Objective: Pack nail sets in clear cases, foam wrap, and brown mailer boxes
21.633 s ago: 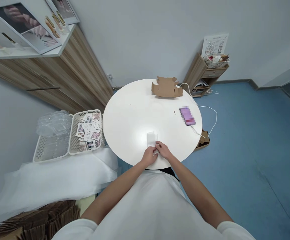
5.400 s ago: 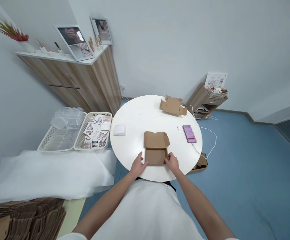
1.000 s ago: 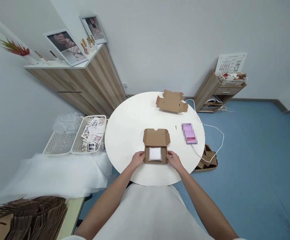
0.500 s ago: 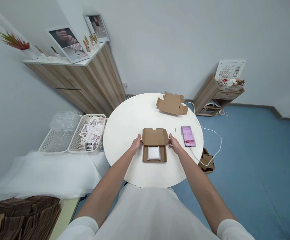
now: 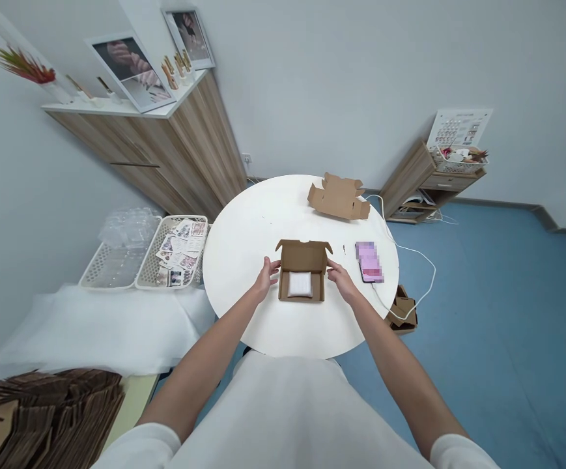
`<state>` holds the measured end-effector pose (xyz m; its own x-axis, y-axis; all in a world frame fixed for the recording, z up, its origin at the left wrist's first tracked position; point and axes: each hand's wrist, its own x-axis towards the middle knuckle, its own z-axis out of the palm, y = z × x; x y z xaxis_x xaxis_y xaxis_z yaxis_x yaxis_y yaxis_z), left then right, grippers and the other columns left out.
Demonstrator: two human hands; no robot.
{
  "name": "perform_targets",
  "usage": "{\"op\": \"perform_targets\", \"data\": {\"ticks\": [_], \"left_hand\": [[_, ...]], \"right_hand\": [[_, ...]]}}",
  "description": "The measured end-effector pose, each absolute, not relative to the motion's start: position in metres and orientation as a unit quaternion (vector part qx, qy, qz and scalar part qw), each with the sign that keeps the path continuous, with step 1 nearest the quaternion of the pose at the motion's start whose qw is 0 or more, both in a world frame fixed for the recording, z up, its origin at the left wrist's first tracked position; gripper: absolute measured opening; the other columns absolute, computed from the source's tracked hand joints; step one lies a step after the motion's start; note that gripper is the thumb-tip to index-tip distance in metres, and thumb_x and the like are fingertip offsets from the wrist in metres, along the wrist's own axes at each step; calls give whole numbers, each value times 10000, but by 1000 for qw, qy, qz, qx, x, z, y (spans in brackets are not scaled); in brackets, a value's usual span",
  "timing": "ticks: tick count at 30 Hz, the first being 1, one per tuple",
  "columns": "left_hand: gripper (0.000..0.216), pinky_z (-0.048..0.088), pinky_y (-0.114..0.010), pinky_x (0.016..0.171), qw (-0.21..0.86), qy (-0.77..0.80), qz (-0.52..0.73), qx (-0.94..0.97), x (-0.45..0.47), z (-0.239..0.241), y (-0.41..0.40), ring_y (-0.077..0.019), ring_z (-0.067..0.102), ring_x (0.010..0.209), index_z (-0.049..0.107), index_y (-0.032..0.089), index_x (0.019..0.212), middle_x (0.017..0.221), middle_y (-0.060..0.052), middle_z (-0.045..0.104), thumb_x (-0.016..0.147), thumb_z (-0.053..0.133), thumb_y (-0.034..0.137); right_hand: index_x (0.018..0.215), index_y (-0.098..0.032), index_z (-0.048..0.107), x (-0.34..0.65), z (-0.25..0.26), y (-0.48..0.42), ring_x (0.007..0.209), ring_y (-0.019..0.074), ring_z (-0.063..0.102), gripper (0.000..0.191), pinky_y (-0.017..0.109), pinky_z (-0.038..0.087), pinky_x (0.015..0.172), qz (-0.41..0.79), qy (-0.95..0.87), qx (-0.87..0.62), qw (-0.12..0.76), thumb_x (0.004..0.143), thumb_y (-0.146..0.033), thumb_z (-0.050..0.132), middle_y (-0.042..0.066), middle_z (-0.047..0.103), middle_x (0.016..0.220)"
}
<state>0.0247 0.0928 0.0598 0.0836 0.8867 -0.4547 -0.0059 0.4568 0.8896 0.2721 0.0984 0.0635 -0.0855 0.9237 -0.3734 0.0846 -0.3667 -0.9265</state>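
Observation:
A small brown cardboard box (image 5: 283,293) stands on the round white table (image 5: 243,234) in front of me. Its lid (image 5: 304,254) is raised at the back, with the side flaps bent outward. Inside lies a white wrapped packet (image 5: 300,284). My left hand (image 5: 266,279) is at the box's left side, fingers apart and fingertips by the edge of the lid. On the opposite side my right hand (image 5: 340,277) has its fingers stretched toward the lid's right edge. Whether the fingertips touch the cardboard is hard to tell.
An unfolded cardboard box (image 5: 339,197) lies at the table's back. To the right is a phone (image 5: 369,262) on a white cable (image 5: 422,254). Left of the table are white baskets (image 5: 139,277), white sheeting (image 5: 101,326) and stacked flat cardboard (image 5: 68,417).
The box's lid has tilted further upright, and its flaps now stick out at the top. Both hands have stayed at its sides. The whole view has shifted slightly.

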Motion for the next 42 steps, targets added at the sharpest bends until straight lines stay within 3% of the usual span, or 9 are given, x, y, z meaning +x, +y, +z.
{"op": "perform_targets", "data": {"ticks": [5,10,14,17,21,27,33,38,42], "left_hand": [[706,363,-378,879,619,598,318,397,18,52,71,-216,426,1122,501,248,1137,1233,-58,481,764,56,650],[756,359,-392,868,648,608,272,370,6,47,56,-219,438,1122,445,245,1182,1249,-57,469,751,-29,646],[658,389,-352,815,654,623,199,381,5,51,48,-234,476,1077,464,244,1152,1257,-62,459,734,205,680],[598,405,-302,782,617,635,185,428,12,52,40,-220,515,1016,485,215,1113,1187,-75,518,694,408,636],[628,412,-273,751,521,697,174,461,23,46,30,-201,561,929,429,161,1146,1083,-107,571,660,525,549],[587,290,-451,866,381,772,40,507,31,39,26,-267,541,962,407,212,1122,959,-72,623,645,509,540],[465,210,-487,908,296,757,81,576,35,35,22,-270,441,1092,439,240,1122,1153,-95,523,698,478,427],[471,291,-408,882,350,702,130,606,30,36,16,-215,494,1007,428,277,1175,1053,-46,564,706,470,292],[416,390,-294,750,378,661,170,625,25,48,24,-177,530,838,521,258,1094,898,-32,558,708,479,405]], "right_hand": [[1176,-267,473,271,59,72,960,156,507,606,317,365,854,611,-462,-539,351,583,-153,417,5,512,1160],[1115,-262,530,281,56,56,1008,183,520,463,341,330,894,667,-422,-530,310,670,-219,408,10,537,1160],[1072,-226,557,288,61,51,998,205,531,425,342,379,824,684,-361,-583,250,767,-453,367,63,541,1161],[1043,-208,553,285,63,48,928,195,562,459,311,397,770,645,-391,-618,221,749,-528,406,77,581,1084],[1023,-187,515,275,51,42,786,166,587,417,260,403,674,562,-460,-662,184,698,-448,528,55,628,867],[979,-198,489,265,26,34,734,159,565,356,252,377,621,420,-514,-738,116,668,-358,548,11,606,743],[1001,-207,479,259,21,24,727,149,557,339,256,384,640,429,-514,-722,174,691,-343,502,19,607,810],[984,-206,516,257,26,15,749,135,562,312,242,417,643,547,-439,-670,244,679,-271,496,25,604,860],[968,-192,553,264,46,25,758,133,563,291,237,454,621,657,-342,-612,276,692,-270,507,48,592,918]]}}
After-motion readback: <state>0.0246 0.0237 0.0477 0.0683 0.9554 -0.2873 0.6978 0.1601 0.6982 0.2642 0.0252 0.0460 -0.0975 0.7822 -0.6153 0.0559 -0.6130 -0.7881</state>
